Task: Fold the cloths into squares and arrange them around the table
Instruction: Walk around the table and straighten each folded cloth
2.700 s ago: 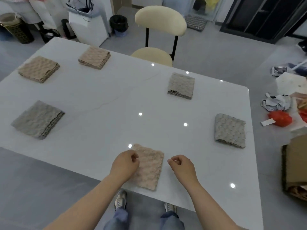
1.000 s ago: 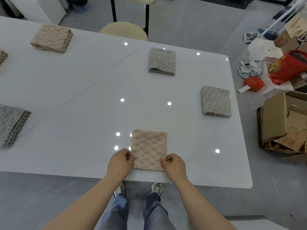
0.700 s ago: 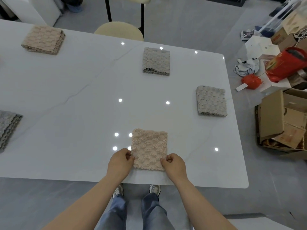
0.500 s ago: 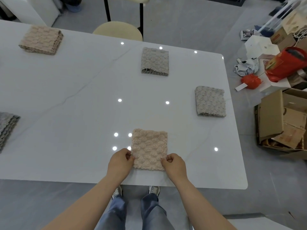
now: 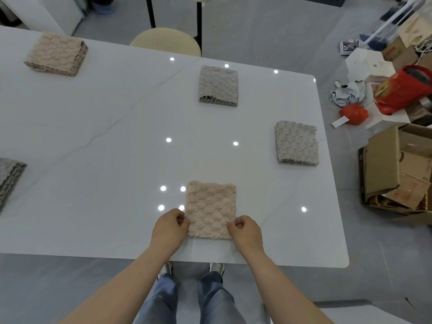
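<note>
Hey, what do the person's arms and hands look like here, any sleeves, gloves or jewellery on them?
Both forearms are bare right up to the bottom edge of the picture, so no sleeves show. The left hand and right hand wear no gloves, and no rings, watch or bracelet are visible on the parts that show. Below the table edge, blue jeans and grey sneakers appear.

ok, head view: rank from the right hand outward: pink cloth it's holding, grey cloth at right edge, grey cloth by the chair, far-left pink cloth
1. Pink cloth, pinched by the right hand.
2. Grey cloth, right edge.
3. Grey cloth, by the chair.
4. Pink cloth, far left.
</note>
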A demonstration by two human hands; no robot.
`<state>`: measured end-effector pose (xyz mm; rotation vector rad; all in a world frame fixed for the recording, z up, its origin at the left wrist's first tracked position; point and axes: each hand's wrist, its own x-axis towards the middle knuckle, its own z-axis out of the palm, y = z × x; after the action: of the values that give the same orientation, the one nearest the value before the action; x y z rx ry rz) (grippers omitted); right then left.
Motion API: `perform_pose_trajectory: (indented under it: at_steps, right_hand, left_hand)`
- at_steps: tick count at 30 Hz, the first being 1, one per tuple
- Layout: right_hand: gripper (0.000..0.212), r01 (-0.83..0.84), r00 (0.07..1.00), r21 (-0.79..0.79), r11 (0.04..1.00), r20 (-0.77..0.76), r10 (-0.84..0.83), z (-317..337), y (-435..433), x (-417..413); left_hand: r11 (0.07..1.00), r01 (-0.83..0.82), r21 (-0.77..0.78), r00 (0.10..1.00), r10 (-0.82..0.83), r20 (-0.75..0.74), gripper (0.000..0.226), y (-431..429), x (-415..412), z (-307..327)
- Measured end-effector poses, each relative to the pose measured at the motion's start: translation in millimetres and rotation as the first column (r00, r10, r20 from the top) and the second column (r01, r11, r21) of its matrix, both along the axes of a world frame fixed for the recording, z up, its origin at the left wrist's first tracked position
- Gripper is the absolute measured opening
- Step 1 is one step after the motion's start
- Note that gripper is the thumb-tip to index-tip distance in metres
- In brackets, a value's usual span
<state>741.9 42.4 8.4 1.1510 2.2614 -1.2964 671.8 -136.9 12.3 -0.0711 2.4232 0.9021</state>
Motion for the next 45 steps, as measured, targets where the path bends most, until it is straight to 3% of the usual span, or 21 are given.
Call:
perform_pose_trajectory:
  at_steps: [6,37,45]
  right_hand:
    - [0.009,0.011,1.000,0.018,1.000,-0.005,-0.011,-0.2,-1.2,0.1]
    - [0.015,0.089,0.995,0.003,0.996,-0.041,-0.089,-2.6,-6.2,4.3]
    - [0.034,0.104,0.993,-0.013,0.995,-0.055,-0.104,15.4,-6.6,8.7]
  left_hand:
    - [0.993,-0.086,0.083,0.991,0.076,0.112,0.013,-0.9,3.1,3.1]
    - [0.995,-0.086,0.055,0.996,0.085,0.021,0.012,-2.1,8.8,-3.8]
    - [0.991,-0.107,0.086,0.993,0.101,0.067,0.036,-7.6,15.6,9.8]
